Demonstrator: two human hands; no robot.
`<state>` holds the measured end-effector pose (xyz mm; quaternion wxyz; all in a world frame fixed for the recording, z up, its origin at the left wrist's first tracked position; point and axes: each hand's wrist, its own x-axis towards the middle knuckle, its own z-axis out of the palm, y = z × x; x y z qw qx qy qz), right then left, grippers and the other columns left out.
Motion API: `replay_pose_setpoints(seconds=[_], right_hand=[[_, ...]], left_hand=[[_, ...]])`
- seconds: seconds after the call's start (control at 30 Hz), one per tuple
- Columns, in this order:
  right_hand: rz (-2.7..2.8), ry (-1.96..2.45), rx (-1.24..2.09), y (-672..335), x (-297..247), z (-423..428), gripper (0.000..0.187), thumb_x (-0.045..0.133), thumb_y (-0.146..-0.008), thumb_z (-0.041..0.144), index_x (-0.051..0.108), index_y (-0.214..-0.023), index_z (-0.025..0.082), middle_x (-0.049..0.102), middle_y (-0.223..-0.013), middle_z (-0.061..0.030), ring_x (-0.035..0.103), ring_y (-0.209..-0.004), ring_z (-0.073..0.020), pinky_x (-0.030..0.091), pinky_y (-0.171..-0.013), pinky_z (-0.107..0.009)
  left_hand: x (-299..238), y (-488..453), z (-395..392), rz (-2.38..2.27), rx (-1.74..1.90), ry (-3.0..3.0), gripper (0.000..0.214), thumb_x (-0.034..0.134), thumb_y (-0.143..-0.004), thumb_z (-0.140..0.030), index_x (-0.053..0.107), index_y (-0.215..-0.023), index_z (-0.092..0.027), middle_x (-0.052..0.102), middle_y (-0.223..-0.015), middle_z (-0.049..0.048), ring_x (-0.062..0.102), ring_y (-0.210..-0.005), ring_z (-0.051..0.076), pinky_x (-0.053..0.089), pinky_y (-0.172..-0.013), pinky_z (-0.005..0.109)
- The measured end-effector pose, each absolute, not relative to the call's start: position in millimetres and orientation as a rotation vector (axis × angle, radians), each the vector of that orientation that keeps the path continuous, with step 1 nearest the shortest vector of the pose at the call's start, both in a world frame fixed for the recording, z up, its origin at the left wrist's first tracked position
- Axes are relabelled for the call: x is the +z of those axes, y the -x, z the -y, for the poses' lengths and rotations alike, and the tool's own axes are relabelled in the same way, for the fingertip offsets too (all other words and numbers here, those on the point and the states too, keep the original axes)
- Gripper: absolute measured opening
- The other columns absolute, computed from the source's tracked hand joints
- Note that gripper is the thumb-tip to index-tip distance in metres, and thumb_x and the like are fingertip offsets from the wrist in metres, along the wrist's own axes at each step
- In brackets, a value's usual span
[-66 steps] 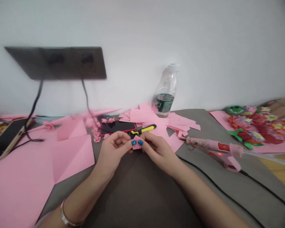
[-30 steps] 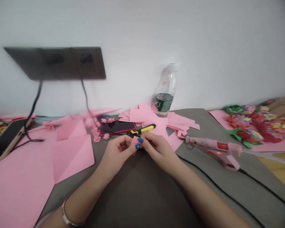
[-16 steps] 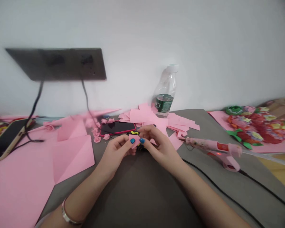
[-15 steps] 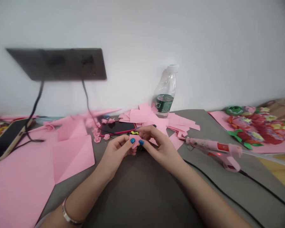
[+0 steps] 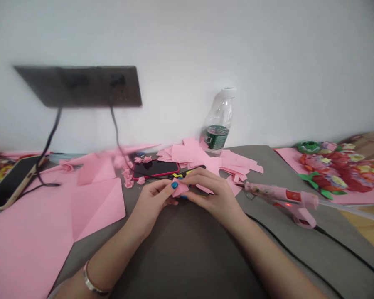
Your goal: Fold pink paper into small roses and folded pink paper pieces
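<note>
Between the fingertips of both hands, just in front of the paper pile, is a small piece of pink paper [image 5: 180, 189]. My left hand [image 5: 154, 201] pinches its left side, the blue-nailed thumb on top. My right hand [image 5: 213, 191] has its fingers along the paper's upper edge and its thumb below. Partly hidden behind the fingers lies a black-and-yellow tool [image 5: 178, 176], whose kind I cannot make out. A red-edged phone [image 5: 156, 168] rests just beyond my left hand, with small folded pink paper pieces [image 5: 128, 177] beside it.
Cut pink paper strips [image 5: 187, 153] are piled by a leaning plastic bottle [image 5: 217, 135]. To the right lie a pink glue gun [image 5: 280, 193] with its cord, and colourful paper flowers [image 5: 327, 166]. Large pink sheets [image 5: 28, 232] and another phone [image 5: 14, 180] occupy the left.
My right thumb has slid down below the paper and its fingers have come over the upper edge. The paper now shows a different shape. The view has shifted slightly.
</note>
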<state>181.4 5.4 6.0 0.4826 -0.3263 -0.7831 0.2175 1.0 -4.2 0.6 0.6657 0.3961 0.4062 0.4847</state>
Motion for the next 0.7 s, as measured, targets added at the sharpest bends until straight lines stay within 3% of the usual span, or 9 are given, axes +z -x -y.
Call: replay_pose_setpoints(seconds=[0.5, 0.7], right_hand=[[1.937, 0.777, 0.182, -176.7, 6.8, -1.4, 0.012, 0.065, -0.093, 0.012, 0.067, -0.089, 0.023, 0.066, -0.092, -0.0061, 0.065, -0.084, -0.0180, 0.054, -0.070, -0.030], [1.945, 0.806, 0.280, -174.7, 6.1, 0.4, 0.013, 0.061, -0.094, 0.010, 0.062, -0.088, 0.021, 0.063, -0.091, -0.0058, 0.062, -0.085, -0.0176, 0.051, -0.072, -0.029]], left_hand=[[5.0, -0.6, 4.6, -0.881, 1.061, -0.830, 0.031, 0.089, -0.065, -0.046, 0.078, -0.077, -0.019, 0.070, -0.076, 0.0003, 0.064, -0.073, 0.012, 0.057, -0.065, 0.019], [1.5, -0.5, 5.2, -0.896, 1.055, -0.864, 0.033, 0.089, -0.066, -0.048, 0.077, -0.076, -0.019, 0.067, -0.068, -0.0013, 0.062, -0.066, 0.010, 0.056, -0.064, 0.020]])
